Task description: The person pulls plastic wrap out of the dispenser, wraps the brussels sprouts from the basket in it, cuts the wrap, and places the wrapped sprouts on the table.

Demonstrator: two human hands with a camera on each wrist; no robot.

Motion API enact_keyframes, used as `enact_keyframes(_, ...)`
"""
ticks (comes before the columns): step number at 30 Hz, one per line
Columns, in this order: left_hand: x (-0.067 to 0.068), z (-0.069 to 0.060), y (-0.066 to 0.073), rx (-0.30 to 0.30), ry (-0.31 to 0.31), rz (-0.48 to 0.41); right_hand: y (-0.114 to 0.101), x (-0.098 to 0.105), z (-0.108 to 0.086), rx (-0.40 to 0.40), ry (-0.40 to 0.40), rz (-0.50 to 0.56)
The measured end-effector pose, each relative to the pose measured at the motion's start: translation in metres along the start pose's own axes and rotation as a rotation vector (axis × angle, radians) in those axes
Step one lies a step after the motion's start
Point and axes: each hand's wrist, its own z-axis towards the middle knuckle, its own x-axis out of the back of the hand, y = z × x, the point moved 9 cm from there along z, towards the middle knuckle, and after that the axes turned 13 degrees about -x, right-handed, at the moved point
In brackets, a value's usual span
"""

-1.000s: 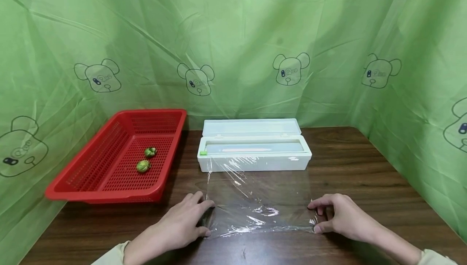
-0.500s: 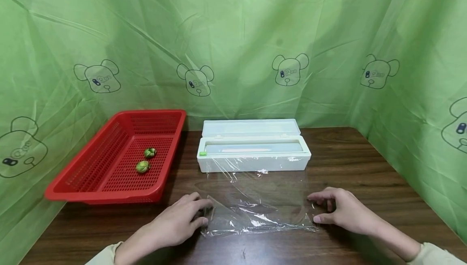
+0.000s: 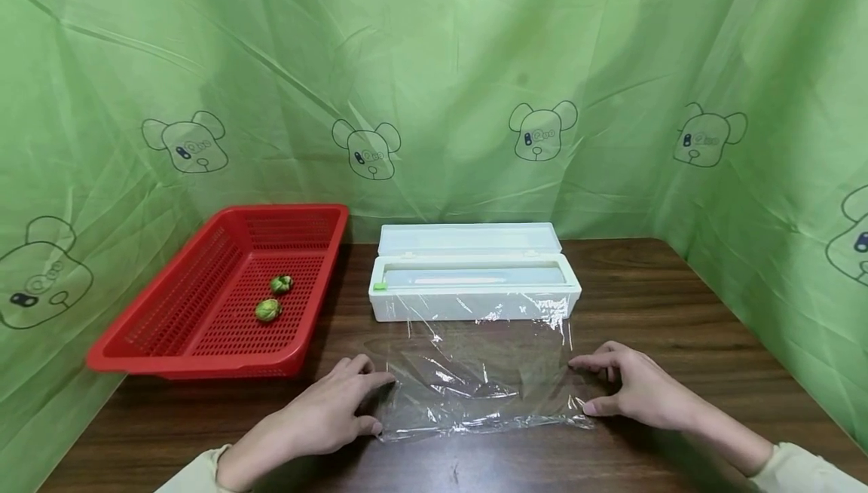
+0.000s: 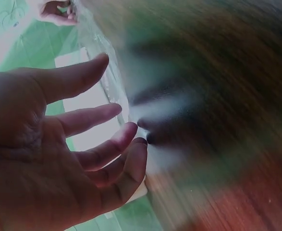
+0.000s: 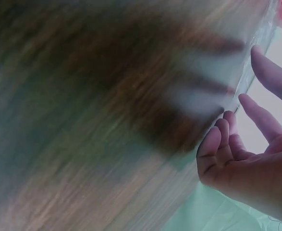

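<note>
Head view, left to right.

Red basket (image 3: 169, 363): perforated, on the table (image 3: 664, 304); contains two green sprouts (image 3: 267, 310), one behind the other. Well apart from the film; little risk judged here.

Left hand (image 3: 332, 406): thumb and fingers parted, no pinch seen in the left wrist view; at the film's near left corner, contact uncertain. Likely fault: corner clings to a fingertip when the hand lifts, through static or tackiness.

White box (image 3: 475, 258): lid tipped back, small green slider (image 3: 380, 286) at its left end. No hand on it; a hard pull on the film could drag it.

Clear film (image 3: 475, 395): runs down the box front and over the table, between both hands; near edge rumpled. Whether severed: cannot tell. Likely fault: folds sticking together, the material being slack and creased.

Right hand (image 3: 640, 387): thumb and forefinger apart, other fingers loosely bent, nothing gripped; beside the near right corner. Likely fault: skewed edge, should one side be drawn harder.
</note>
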Motion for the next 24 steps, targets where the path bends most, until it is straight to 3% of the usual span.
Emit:
enact_keyframes(7, 0.007, -0.004, 0.001, 0.003, 0.021, -0.029, 0.003, 0.005, 0.003, 0.038, 0.010, 0.029)
enact_keyframes(12, 0.020, -0.009, 0.006, -0.007, 0.056, -0.068, 0.001, 0.008, 0.003, 0.079, 0.031, 0.035)
enact_keyframes(18, 0.045, -0.015, 0.015, -0.047, 0.095, -0.141, 0.002, 0.012, 0.004, 0.077, 0.050, 0.046)
enact_keyframes(24, 0.083, -0.023, 0.019, -0.106, 0.155, -0.114, 0.001, 0.016, 0.004, 0.080, 0.080, 0.057)
